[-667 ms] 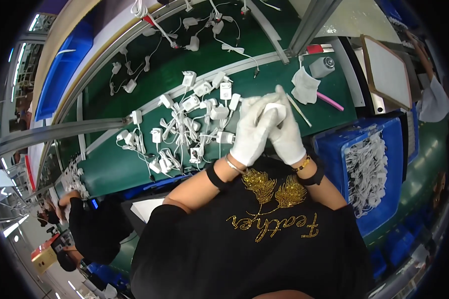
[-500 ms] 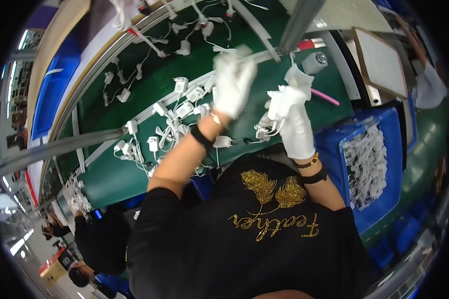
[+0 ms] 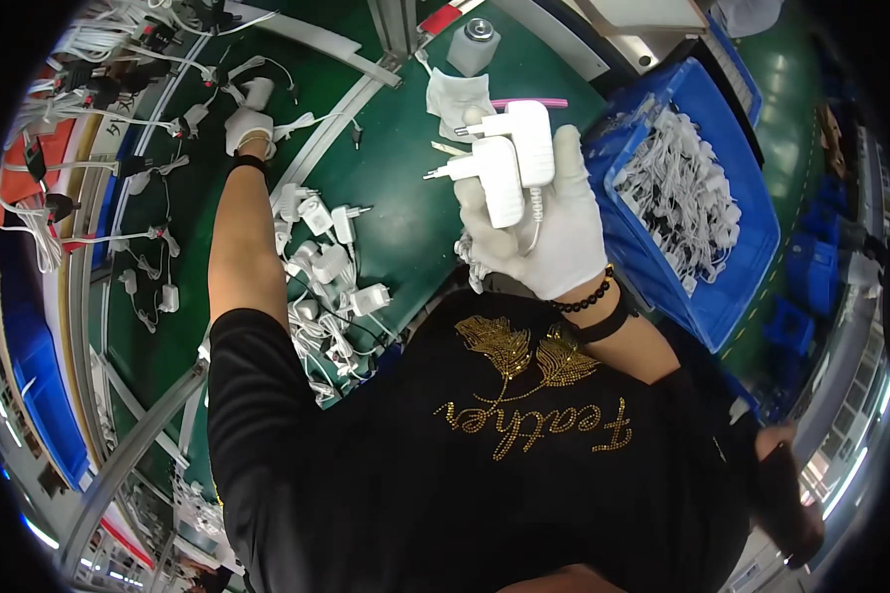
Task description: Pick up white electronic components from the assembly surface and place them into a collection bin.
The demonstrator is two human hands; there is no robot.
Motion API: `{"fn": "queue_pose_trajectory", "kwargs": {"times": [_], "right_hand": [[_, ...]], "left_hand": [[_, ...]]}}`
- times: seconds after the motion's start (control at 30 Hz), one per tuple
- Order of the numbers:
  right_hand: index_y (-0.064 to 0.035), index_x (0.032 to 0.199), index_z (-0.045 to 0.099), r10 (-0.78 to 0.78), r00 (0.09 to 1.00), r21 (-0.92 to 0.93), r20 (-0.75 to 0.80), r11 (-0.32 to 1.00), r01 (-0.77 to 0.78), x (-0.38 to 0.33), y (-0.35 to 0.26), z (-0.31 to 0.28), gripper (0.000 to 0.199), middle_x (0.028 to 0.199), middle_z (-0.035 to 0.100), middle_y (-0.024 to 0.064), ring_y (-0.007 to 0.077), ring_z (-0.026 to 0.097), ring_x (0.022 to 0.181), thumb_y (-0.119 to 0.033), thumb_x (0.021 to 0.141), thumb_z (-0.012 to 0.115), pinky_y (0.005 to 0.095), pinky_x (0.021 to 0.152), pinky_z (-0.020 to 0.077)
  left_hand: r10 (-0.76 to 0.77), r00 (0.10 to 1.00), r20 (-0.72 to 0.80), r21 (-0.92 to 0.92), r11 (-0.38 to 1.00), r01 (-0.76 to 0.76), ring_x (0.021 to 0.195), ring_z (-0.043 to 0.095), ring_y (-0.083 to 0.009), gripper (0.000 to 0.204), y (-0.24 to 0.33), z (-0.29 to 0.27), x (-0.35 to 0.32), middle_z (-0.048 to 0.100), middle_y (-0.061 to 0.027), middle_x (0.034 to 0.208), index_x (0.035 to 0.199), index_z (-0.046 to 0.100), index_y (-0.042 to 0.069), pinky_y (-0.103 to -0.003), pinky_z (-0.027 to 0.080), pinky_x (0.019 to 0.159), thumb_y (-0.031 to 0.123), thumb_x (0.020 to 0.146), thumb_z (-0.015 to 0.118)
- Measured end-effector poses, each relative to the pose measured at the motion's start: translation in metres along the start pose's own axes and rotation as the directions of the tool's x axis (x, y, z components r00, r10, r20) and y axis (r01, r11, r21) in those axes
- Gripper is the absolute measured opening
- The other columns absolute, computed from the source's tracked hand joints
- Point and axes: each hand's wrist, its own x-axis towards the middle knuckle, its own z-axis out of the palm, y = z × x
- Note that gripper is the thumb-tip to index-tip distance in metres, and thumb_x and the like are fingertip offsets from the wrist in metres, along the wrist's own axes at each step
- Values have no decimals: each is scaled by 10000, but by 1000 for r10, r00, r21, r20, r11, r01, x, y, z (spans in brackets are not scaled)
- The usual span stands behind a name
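Clasps two white plastic plug adapters (image 3: 497, 185) in the white-gloved right hand (image 3: 554, 235), prongs (image 3: 435, 175) leftward, over the green tabletop (image 3: 405, 203); has the white-gloved left hand (image 3: 249, 128) just below a boxy white adapter (image 3: 258, 93), cannot tell whether gripping.

Two adapters (image 3: 497, 178) lay across the right fingers (image 3: 570, 158), one just beside the other. Beyond those fingers, on the table (image 3: 405, 232), lay a cloth (image 3: 458, 99), with a bottle (image 3: 473, 49) farther past it; a rod (image 3: 562, 103) lay partly behind the adapters. To the right of the same fingers was a crate (image 3: 730, 292) with a heap of corded adapters (image 3: 682, 198) in it. A pile of adapters (image 3: 328, 262) lay on the table left of the right fingers, on the near side of the left fingers (image 3: 238, 123). A single adapter (image 3: 258, 93) was just past the left fingers, and cable bundles (image 3: 79, 42) were to their left.
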Motion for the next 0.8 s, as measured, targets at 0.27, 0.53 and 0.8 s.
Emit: {"fn": "queue_pose_trajectory", "kwargs": {"times": [0.27,0.53,0.8], "right_hand": [[-87,1281,486,73,978,75,196,993,-89,-24,-24,-9,771,636,518,114,133,372,369,-735,874,390,245,288,252],[-45,1316,448,-59,975,60,215,997,47,-61,-53,-17,739,768,589,175,171,506,446,-666,918,404,240,329,351],[-5,1248,491,-808,585,-247,-69,582,775,-197,-166,-41,602,990,648,157,219,628,665,-530,1011,315,324,506,514]], "left_hand": [[112,974,-196,-441,878,-189,969,639,-393,372,62,-61,-125,669,-247,996,1040,678,27,-422,507,835,319,824,596],[277,944,-180,-469,819,-330,942,634,-363,381,49,-40,-236,664,-201,999,1091,657,29,-404,481,857,313,838,634],[416,901,120,-295,882,-368,876,658,-293,379,13,4,-240,692,-157,972,1219,607,33,-362,498,840,235,899,595]]}}
